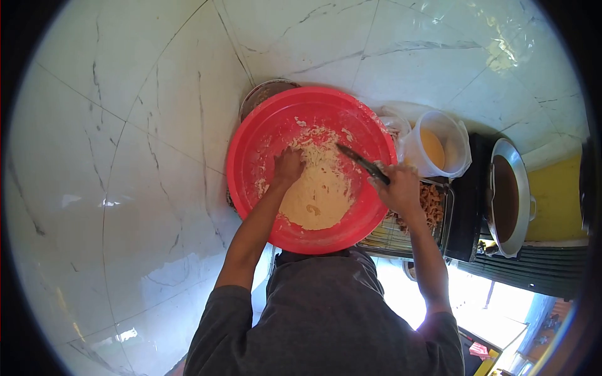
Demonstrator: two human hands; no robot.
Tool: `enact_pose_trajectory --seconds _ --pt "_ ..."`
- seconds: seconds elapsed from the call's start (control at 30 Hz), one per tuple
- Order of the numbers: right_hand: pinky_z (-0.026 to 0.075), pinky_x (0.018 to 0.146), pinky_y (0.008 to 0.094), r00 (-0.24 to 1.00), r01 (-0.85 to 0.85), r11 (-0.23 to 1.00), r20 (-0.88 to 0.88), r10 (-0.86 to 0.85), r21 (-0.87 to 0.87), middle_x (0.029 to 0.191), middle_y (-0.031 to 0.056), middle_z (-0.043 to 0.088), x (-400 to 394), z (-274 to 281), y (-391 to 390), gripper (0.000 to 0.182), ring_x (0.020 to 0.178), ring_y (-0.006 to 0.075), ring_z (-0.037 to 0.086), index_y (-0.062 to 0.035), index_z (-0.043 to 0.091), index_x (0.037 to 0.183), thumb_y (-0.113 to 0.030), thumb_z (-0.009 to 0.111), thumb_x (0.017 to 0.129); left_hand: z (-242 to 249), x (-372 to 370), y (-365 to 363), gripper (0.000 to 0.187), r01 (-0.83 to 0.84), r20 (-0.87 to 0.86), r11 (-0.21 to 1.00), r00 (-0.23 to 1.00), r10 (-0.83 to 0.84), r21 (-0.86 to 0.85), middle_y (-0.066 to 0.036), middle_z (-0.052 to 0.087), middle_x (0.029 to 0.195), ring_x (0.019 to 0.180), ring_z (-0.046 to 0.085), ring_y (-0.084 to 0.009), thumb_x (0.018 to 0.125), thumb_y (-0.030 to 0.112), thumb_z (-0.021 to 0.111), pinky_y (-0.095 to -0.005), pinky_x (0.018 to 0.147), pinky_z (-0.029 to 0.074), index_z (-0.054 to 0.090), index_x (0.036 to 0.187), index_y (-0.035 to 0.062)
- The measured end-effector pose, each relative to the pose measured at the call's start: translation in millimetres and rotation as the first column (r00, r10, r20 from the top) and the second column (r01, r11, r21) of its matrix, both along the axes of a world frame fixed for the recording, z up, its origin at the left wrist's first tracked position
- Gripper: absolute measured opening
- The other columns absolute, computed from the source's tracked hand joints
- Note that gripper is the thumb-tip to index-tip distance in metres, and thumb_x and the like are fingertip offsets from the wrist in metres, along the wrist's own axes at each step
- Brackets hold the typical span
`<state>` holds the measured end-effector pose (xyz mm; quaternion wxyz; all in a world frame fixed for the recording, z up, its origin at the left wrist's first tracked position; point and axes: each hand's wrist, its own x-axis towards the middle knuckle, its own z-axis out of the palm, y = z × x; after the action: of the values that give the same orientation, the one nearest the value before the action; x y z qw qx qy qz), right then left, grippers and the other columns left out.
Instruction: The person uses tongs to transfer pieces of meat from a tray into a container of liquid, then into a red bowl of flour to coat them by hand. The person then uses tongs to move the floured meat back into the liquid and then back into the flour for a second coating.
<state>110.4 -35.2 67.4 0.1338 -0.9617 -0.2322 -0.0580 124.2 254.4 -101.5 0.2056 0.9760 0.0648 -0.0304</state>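
A wide red plastic basin (251, 216) stands in front of my body. Pale flour (320, 194) is heaped in it, with lumpy clumps toward the far side. My left hand (289, 166) reaches into the basin at the left edge of the flour, fingers apart and pointing down, their tips partly hidden. At the basin's right rim, my right hand (399, 190) is closed around a dark, slender tong-like utensil (357, 160). Its tip points left over the flour.
Right of the basin is a wire rack (382, 241) with brown fried pieces (431, 203). A translucent tub (451, 141) holds orange-yellow liquid. Farther right, a wide pan (523, 188) of brown oil sits by a black stove (467, 207). A marbled tile wall (163, 138) rises behind and left.
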Motion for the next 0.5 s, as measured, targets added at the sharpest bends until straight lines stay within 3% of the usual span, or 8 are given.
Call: enact_pose_trajectory --seconds 0.17,0.27,0.37,0.43,0.5 --pt "0.044 0.076 0.0462 0.892 0.347 0.933 0.273 -0.361 0.099 0.076 0.0181 0.063 23 15 -36 0.039 0.081 0.0349 0.061 -0.0081 0.071 0.109 -0.033 0.071 0.079 3 10 -25 0.026 -0.045 0.007 0.990 0.999 0.044 0.135 -0.013 0.058 0.122 0.123 0.048 -0.0287 0.084 0.026 0.067 -0.0583 0.104 0.028 0.070 0.107 0.0123" --pt "0.046 0.079 0.0474 0.748 0.593 0.787 0.245 -0.616 0.168 0.083 0.0195 0.067 47 10 -63 0.041 0.089 0.0357 0.063 -0.0089 0.070 0.111 -0.036 0.070 0.080 1 12 -36 0.025 -0.076 -0.007 0.968 0.997 0.080 0.239 -0.013 0.058 0.122 0.121 0.049 -0.0274 0.084 0.025 0.066 -0.0588 0.104 0.026 0.071 0.106 0.0124" --pt "0.045 0.088 0.0497 0.668 0.740 0.672 0.141 -0.730 -0.026 0.094 0.0210 0.069 67 10 -87 0.042 0.100 0.0356 0.064 -0.0110 0.069 0.113 -0.037 0.069 0.079 -5 11 -42 0.027 -0.100 0.051 0.978 0.994 0.092 0.184 -0.013 0.058 0.122 0.121 0.050 -0.0284 0.083 0.023 0.067 -0.0603 0.105 0.025 0.069 0.107 0.0107" --pt "0.044 0.091 0.0495 0.709 0.703 0.692 0.083 -0.701 -0.164 0.099 0.0212 0.069 80 0 -108 0.046 0.099 0.0366 0.064 -0.0111 0.069 0.113 -0.040 0.069 0.077 -2 8 -40 0.029 -0.110 0.092 0.990 0.991 0.102 0.091 -0.014 0.060 0.123 0.119 0.052 -0.0295 0.082 0.022 0.067 -0.0615 0.108 0.024 0.067 0.108 0.0084" --pt "0.044 0.094 0.0501 0.733 0.664 0.701 0.045 -0.678 -0.260 0.103 0.0214 0.068 90 -9 -120 0.047 0.100 0.0369 0.065 -0.0110 0.069 0.113 -0.039 0.068 0.076 6 9 -30 0.032 -0.103 -0.008 0.993 0.995 0.103 -0.058 -0.015 0.064 0.116 0.113 0.058 -0.0305 0.082 0.021 0.066 -0.0612 0.108 0.024 0.064 0.111 0.0078"
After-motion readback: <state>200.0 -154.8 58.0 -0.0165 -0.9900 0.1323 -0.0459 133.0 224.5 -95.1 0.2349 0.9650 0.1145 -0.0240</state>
